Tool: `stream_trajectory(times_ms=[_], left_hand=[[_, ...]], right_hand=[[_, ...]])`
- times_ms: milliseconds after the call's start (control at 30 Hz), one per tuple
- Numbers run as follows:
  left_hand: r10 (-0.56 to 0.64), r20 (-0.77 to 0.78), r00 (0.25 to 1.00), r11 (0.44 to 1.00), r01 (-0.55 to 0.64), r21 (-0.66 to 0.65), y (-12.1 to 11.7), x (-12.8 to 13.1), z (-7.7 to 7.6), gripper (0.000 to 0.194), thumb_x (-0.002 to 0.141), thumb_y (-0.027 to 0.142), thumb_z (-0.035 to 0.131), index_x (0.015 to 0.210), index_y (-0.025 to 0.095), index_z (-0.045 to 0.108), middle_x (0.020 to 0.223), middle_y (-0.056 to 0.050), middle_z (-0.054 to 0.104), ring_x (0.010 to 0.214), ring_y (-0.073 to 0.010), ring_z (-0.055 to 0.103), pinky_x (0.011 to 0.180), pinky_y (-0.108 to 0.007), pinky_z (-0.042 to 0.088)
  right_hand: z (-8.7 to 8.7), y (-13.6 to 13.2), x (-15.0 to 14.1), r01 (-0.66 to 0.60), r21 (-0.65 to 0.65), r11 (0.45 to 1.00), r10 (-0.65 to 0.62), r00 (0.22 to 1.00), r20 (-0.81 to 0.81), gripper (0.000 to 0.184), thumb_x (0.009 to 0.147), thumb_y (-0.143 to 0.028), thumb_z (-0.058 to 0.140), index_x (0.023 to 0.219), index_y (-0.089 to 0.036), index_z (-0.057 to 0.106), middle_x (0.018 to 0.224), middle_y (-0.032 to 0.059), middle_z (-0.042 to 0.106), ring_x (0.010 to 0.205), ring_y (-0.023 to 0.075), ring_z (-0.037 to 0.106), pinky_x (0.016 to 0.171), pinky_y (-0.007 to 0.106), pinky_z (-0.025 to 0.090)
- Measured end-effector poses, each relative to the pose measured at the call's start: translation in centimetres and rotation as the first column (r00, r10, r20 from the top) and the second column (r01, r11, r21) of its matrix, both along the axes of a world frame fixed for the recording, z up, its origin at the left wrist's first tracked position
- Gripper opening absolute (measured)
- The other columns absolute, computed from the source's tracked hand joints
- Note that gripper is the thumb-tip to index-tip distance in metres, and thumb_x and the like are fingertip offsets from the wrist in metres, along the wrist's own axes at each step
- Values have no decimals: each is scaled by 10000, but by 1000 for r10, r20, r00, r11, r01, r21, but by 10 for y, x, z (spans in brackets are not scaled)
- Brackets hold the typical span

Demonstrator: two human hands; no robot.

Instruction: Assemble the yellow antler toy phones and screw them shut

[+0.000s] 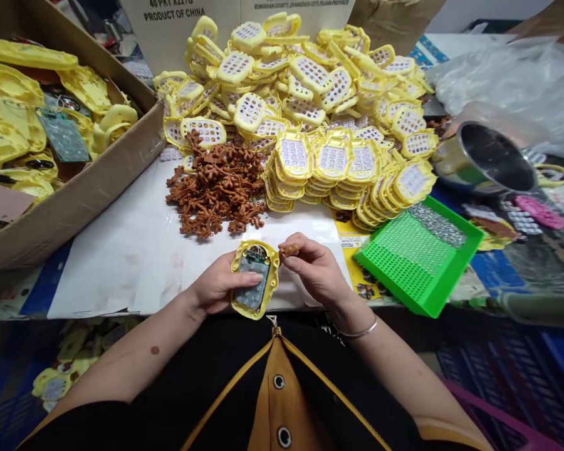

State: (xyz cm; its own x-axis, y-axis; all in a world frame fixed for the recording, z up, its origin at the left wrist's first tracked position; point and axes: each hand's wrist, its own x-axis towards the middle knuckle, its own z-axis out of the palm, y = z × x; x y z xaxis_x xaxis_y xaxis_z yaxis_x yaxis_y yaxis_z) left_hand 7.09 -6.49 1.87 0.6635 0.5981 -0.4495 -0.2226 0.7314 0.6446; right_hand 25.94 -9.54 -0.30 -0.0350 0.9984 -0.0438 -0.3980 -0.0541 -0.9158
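In my left hand (216, 282) is a yellow plastic toy shell (273, 275), its inside facing up and my thumb lying across it. A grey-green circuit board (249, 289) with thin wires at its top sits inside the shell. My right hand (316, 266) pinches a small brown plastic piece (289, 251) between thumb and fingers, at the shell's upper right edge. Whether that piece touches the shell I cannot tell. Beyond my hands lies a heap of similar brown plastic pieces (216, 188). Stacked yellow keypad covers (294, 156) stand to its right.
A cardboard box (117, 160) of yellow shells and boards stands on the left. Behind the stacks rises a large pile of yellow covers (310, 72). To the right are a green perforated tray (399, 257) holding small metal screws (437, 225), a steel pot (484, 160) and clear plastic bags (512, 88).
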Motion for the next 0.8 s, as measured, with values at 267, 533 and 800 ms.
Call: stream_trajectory(times_ms=[267,533,800], left_hand=[[10,-207,978,1000,-12,-10,7,14,-4,340,591,169,810,900,123,677,800,-72,726,654,-164,666,627,-265,530],[-112,-254,961,993,120,15,10,16,-2,310,568,190,798,849,118,688,732,-55,704,591,-148,629,565,-251,494],[-155,-304,940,985,171,27,10,15,-3,339,549,222,799,849,120,680,725,-47,692,586,-143,615,559,-246,473]], right_hand=[[-5,12,11,131,-159,979,-128,991,32,395,739,-541,688,894,-215,527,509,-87,530,395,66,457,333,166,352],[-3,22,15,-67,27,997,63,991,121,323,787,-502,662,828,-225,501,485,-101,457,395,56,381,370,190,321],[-8,20,23,-110,66,992,90,963,253,288,815,-467,642,894,-207,547,654,-61,536,485,43,456,445,190,382]])
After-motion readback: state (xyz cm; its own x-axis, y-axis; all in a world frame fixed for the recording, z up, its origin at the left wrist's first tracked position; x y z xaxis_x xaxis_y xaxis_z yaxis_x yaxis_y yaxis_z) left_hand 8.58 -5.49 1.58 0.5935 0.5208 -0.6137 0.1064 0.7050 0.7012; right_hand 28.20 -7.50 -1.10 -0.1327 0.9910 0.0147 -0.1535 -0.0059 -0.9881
